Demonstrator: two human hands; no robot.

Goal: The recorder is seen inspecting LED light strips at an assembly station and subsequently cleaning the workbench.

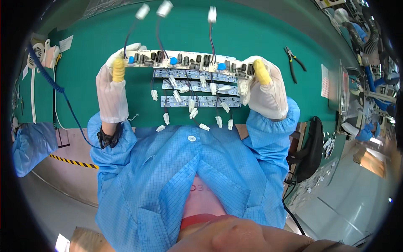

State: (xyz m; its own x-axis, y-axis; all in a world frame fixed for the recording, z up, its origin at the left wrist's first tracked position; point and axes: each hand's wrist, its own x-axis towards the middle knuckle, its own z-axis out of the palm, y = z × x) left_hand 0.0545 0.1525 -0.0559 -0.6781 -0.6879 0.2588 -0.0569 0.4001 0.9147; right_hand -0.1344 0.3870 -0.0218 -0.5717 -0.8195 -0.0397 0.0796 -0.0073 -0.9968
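A long, narrow circuit board (196, 66) is held up level across the front of me, with black cylindrical parts and blue discs on its upper face. My left hand (112, 90), in a striped white glove with a yellow cover on the thumb, is closed on its left end. Its right end is gripped by my right hand (268, 94), gloved the same way. Thin dark wires rise from the board to white plugs (212, 15) at the far side. Below and partly behind it, LED strip boards (189, 101) lie in rows on the green mat, white plugs (191, 103) on leads over them.
Green-handled cutters (292, 65) lie open on the green mat (268, 33) to the right, near a printed card (325, 80). A blue coiled cord (58, 89) runs to a black band (108, 137) on my left wrist. A small fan (37, 53) stands at the far left.
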